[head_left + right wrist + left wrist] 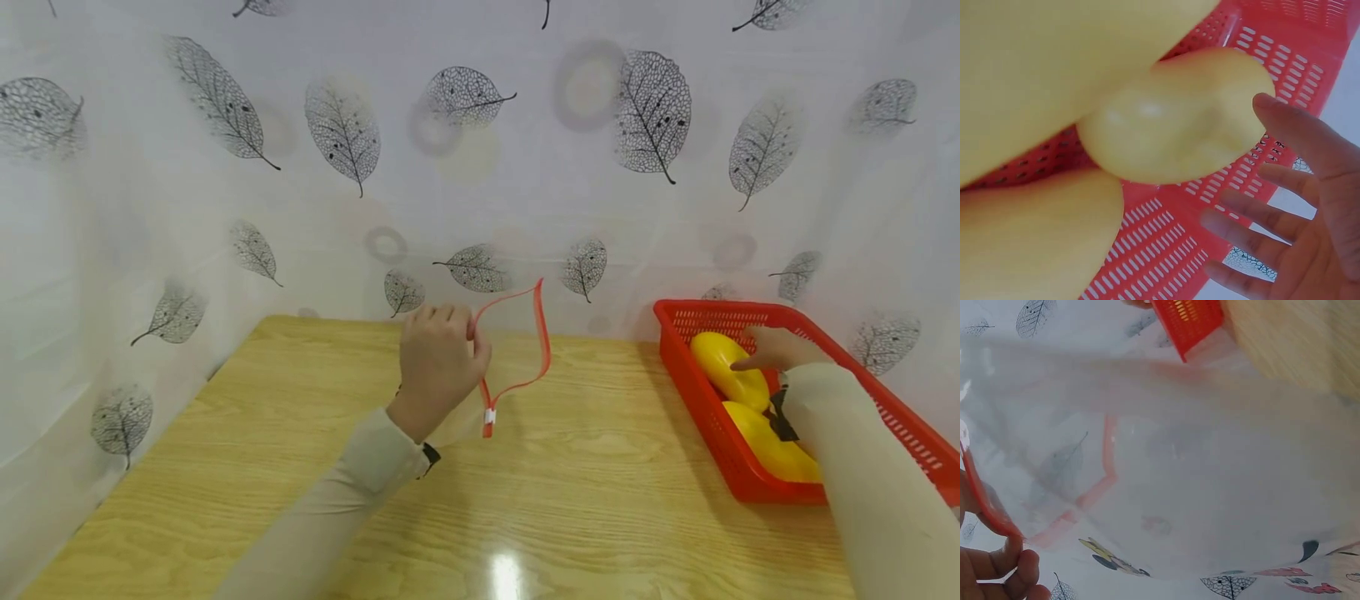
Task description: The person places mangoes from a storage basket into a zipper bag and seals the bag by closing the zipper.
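My left hand (438, 362) pinches the upper edge of a clear zip bag over the table. The bag's red zip edge (544, 354) bows apart into a gaping mouth, with a white slider (490, 416) at its lower end. In the left wrist view the clear film of the bag (1222, 481) fills much of the picture, and curled fingers (1010, 559) grip the red edge. Over the basket, my right hand (783, 346) reaches to a smooth, rounded yellow object (720, 360). Its fingers are spread, the thumb tip right at the yellow surface (1172, 125) in the right wrist view.
A red plastic basket (708, 442) with slotted walls stands on the table's right side. Another yellow object (768, 442) lies in its near part. The wooden table (300, 400) meets a pale curtain (510, 192) with dark leaf prints behind and at left.
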The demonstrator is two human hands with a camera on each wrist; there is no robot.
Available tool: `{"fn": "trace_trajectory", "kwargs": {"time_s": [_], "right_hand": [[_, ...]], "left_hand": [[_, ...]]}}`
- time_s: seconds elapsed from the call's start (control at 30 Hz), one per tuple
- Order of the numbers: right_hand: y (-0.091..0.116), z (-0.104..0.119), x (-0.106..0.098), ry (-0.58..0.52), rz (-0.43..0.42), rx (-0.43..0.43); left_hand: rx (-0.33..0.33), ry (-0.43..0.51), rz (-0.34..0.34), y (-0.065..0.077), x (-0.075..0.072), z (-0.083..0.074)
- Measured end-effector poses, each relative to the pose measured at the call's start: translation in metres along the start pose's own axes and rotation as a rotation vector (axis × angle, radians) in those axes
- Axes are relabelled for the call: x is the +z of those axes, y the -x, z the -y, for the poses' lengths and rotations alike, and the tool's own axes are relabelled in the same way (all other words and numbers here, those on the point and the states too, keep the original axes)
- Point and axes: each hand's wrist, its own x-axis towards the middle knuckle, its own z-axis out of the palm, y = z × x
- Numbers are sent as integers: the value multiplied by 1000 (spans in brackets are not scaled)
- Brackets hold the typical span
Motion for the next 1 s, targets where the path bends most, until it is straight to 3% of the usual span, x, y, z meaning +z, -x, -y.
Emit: {"fn": "trace_trajectory", "kwargs": {"time_s": [0.23,0.43,0.77,1.0], "right_hand": [[1,2,-1,21,94,13],[-1,6,-1,-59,172,53],[2,4,7,-128,170,107],[-9,-5,11,6,127,30]], "left_hand": [[8,-29,-8,1,3,0],[2,-57,19,0,3,-1],[12,-59,41,-1,2,-3],[12,-56,43,0,2,-3]]}}
